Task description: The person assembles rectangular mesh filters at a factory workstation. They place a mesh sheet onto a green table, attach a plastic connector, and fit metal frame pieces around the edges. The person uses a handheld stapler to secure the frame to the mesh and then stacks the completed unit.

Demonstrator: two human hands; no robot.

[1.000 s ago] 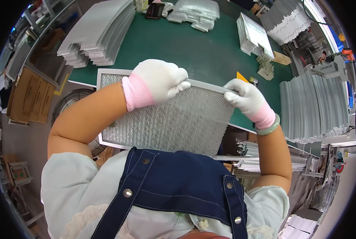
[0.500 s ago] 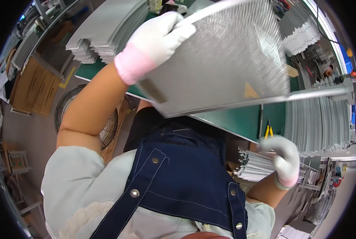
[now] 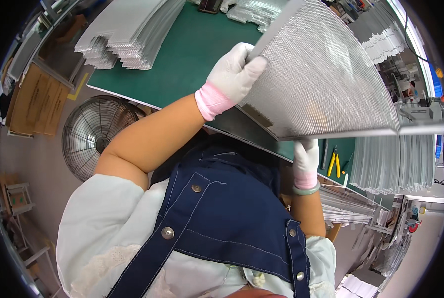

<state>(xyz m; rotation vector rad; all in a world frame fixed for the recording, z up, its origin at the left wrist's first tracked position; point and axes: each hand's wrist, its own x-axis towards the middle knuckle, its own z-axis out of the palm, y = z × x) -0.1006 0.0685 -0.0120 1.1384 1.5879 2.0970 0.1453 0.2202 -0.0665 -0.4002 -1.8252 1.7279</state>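
Note:
A silvery mesh panel [image 3: 326, 74] with a pale metal frame is held up tilted over the green bench. My left hand [image 3: 235, 74], in a white glove with a pink cuff, is closed on its left frame edge, thumb on the near face. At the lower frame edge is my right hand [image 3: 306, 161], gloved alike; its fingers go out of sight behind the panel. From the panel's right corner a pale metal bar [image 3: 423, 129] reaches outward. A small dark strip [image 3: 257, 115] shows near the panel's lower left corner.
Stacked silvery mesh sheets [image 3: 127, 35] stand on the green bench [image 3: 182, 59] at far left. Yellow-handled pliers [image 3: 334, 163] lie beside my right hand. Long metal strips [image 3: 396, 161] are piled at the right. A floor fan [image 3: 100, 139] stands left of the bench.
The panel has shifted to the right and turned, with my left hand moving right along with it. My right hand has come leftward and up to the panel's lower edge.

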